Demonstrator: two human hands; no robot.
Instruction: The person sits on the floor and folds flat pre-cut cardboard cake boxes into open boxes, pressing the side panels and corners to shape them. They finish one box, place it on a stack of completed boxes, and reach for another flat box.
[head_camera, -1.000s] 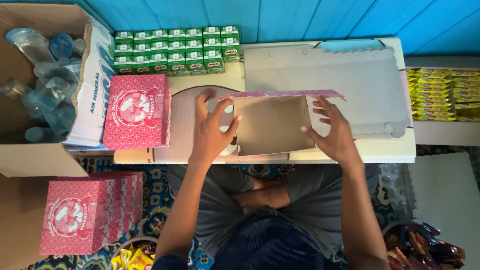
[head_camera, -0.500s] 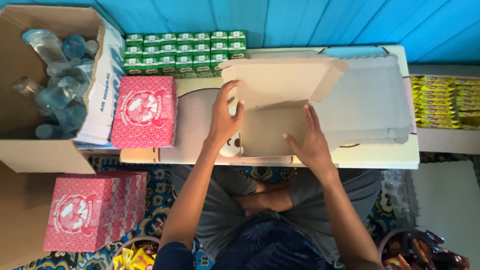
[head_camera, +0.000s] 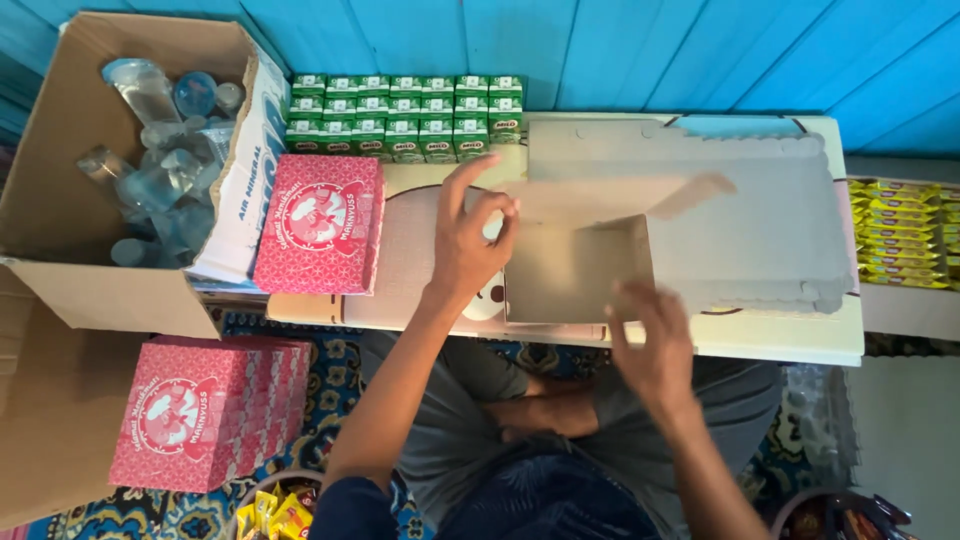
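A half-folded brown cardboard box (head_camera: 575, 262) lies on the white low table (head_camera: 790, 340), its lid flap raised toward the back. My left hand (head_camera: 470, 240) pinches the box's left wall, thumb and fingers on its top edge. Just off the near right corner of the box is my right hand (head_camera: 655, 350), blurred, fingers loosely apart and holding nothing. A flat uncut stack of cardboard blanks (head_camera: 740, 215) lies under and behind the box.
A closed pink patterned box (head_camera: 320, 238) sits left on the table; a stack of the same boxes (head_camera: 205, 415) is on the floor. Green drink cartons (head_camera: 405, 115) line the back. A large carton of water cups (head_camera: 150, 150) stands left. Yellow packets (head_camera: 905, 230) lie right.
The lid flap has swung up and back. My right hand has come off the box's right side and moved toward me. My left hand has shifted up onto the left wall.
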